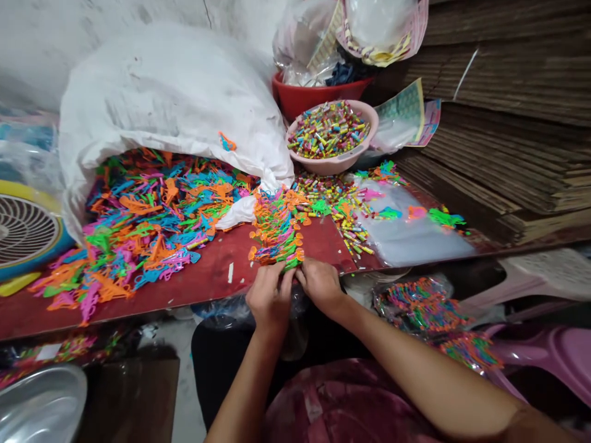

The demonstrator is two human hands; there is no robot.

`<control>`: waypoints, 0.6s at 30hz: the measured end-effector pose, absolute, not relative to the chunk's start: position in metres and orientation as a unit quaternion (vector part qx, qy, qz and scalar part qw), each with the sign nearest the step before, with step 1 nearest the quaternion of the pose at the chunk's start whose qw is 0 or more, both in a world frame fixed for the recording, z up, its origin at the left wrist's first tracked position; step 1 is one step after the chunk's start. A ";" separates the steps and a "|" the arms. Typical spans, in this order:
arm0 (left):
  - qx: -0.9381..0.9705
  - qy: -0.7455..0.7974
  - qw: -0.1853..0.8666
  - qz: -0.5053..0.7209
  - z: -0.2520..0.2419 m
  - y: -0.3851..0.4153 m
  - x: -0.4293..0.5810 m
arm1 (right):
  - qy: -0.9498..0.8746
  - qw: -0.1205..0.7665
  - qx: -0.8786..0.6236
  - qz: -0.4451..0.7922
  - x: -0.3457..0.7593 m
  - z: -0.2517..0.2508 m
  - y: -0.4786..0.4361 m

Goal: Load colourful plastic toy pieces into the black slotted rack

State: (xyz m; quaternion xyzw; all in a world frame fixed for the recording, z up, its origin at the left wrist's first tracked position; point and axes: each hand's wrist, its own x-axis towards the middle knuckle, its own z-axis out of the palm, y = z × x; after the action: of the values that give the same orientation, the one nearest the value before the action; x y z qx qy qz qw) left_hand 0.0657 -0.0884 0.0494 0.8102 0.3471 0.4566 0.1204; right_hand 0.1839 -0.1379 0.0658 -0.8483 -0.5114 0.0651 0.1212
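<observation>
At the table's front edge, a row of small plastic toy pistols (277,231) in orange, green, blue and pink lies packed side by side. My left hand (270,296) is closed at the near end of this row, its thumb and fingers pinched on a green toy pistol (292,264). Facing it, my right hand (322,284) also has its fingers closed on that piece, which they partly hide. Left of the row, a large loose heap of the same toy pistols (161,203) spills from a white woven sack (175,92).
A pink basin (330,165) holds many small coloured tubes, with more tubes (353,231) scattered below it. Clear plastic bags (415,240) lie on the red table (207,274) at right. A fan (28,227) stands left; stacked cardboard (508,135) rises right. Filled bags (429,307) sit below.
</observation>
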 end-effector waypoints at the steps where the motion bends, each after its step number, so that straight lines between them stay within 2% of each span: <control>1: 0.810 0.368 0.124 0.440 0.052 -0.088 0.066 | -0.508 0.116 -0.850 0.072 0.184 0.067 -0.136; 8: 0.823 0.462 0.150 0.294 0.072 -0.086 0.067 | -0.503 0.092 -0.855 0.091 0.184 0.069 -0.129; 13: 0.824 0.500 0.166 0.209 0.061 -0.082 0.060 | -0.512 0.102 -0.848 0.085 0.186 0.069 -0.130; 18: 0.833 0.470 0.177 0.232 0.053 -0.081 0.053 | -0.511 0.110 -0.849 0.075 0.187 0.066 -0.131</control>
State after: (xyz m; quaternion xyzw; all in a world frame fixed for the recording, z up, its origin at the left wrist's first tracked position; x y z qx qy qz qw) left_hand 0.0525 -0.0809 0.0533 0.8333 0.4697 0.2320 0.1768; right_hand 0.1875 -0.1314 0.0659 -0.8490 -0.5112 0.0754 0.1104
